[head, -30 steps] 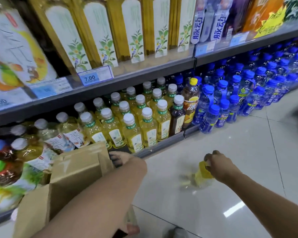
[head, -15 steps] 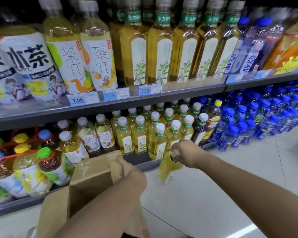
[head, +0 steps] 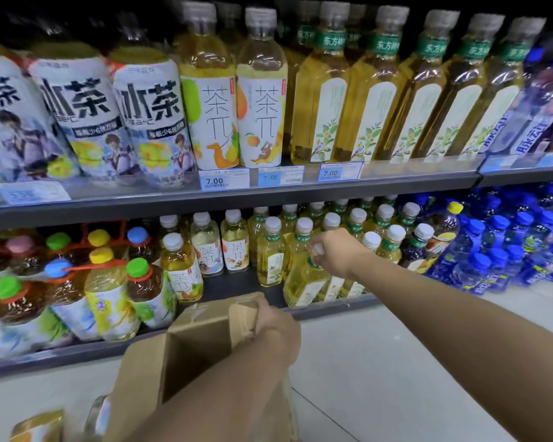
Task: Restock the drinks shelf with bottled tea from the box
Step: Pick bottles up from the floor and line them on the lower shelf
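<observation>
A tea bottle (head: 304,283), tilted at the lower shelf (head: 233,287)'s front edge, is gripped by the right hand (head: 337,253); the box (head: 192,346) is held by the left hand (head: 276,327). Next it must be stood upright.

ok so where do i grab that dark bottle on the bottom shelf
Take the dark bottle by its neck, just under the white cap, coming from the front and above. It stands upright in the front row with bottles tight on both sides, so its body is hemmed in.
</observation>
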`<state>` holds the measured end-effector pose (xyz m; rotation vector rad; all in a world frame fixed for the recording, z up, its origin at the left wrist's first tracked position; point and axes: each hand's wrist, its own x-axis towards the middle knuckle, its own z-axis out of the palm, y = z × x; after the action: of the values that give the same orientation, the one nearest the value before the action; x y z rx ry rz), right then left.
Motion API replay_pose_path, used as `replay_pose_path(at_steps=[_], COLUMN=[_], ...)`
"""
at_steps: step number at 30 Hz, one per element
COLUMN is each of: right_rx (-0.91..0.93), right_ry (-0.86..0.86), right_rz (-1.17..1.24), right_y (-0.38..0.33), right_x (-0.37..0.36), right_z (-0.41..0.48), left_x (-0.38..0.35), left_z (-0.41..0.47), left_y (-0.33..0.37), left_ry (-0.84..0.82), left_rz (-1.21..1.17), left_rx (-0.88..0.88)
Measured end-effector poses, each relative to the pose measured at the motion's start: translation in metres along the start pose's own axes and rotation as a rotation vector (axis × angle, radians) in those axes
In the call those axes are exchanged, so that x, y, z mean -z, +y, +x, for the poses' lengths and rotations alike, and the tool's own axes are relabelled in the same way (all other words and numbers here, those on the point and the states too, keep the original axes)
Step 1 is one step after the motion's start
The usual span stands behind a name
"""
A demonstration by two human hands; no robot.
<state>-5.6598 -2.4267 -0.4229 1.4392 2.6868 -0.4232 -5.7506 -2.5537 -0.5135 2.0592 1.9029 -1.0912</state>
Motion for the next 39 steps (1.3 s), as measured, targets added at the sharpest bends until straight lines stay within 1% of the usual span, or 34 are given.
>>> replay_pose_path(at_steps=[4, 10, 17, 20, 21, 23, 26, 30, 32, 34, 37, 38, 39], right_rx=[-0.04, -0.073, -0.041, -0.02, -0.003, -0.001, -0.019, -0.05, -0.045, -0.052, -0.065, -0.073, -0.091], right_ry=[0.013, -0.045, -0.071, -0.145, -0.163, -0.184, -0.167, -0.232, -0.271, -0.277, -0.271, -0.275, -0.281], right_rz=[-0.034, -0.127, -0.172, -0.241, -0.231, -0.202, -0.156, -0.078, -0.082, -0.053, 0.038, 0.068, 0.097], right_y=[-0.006, 0.001, -0.001, 0.001, 0.003, 0.006, 0.009, -0.01, -0.025, -0.04, -0.06, -0.065, -0.071], right_x=[-0.009, -0.043, -0.039, -0.036, -0.032, -0.02, -0.001, 0.03, 0.038, 0.037, 0.018, 0.008, -0.003], right_z=[0.018, 0.038, 0.063, 0.061, 0.058, 0.049, 0.028, -0.018, -0.044, -0.071, -0.113, -0.126, -0.138], left_x=[-0.004, -0.003, 0.001, 0.004, 0.006, 0.011, 0.02, 0.034, 0.036, 0.031, 0.0, -0.015, -0.031], left_z=[0.007, 0.012, 0.009, 0.007, 0.006, 0.004, -0.005, -0.031, -0.049, -0.074, -0.116, -0.131, -0.143], left_y=[0.003, 0.009, 0.011, 0.016, 0.017, 0.018, 0.015, 0.001, -0.008, -0.018, -0.033, -0.037, -0.041], left_ry=[0.032, 0.077, 0.14, 0.176, 0.183, 0.189, 0.199, 0.281, 0.344, 0.401, 0.556, 0.572, 0.546], left_rz=[-0.021, -0.063, -0.143, -0.199, -0.22, -0.242, -0.218, -0.135, -0.204, -0.324, -0.453, -0.48, -0.507], left_rx=[-0.006, -0.016, -0.051, -0.041, -0.041, -0.039, -0.034, -0.077, -0.065, -0.014, 0.107, 0.157, 0.217])
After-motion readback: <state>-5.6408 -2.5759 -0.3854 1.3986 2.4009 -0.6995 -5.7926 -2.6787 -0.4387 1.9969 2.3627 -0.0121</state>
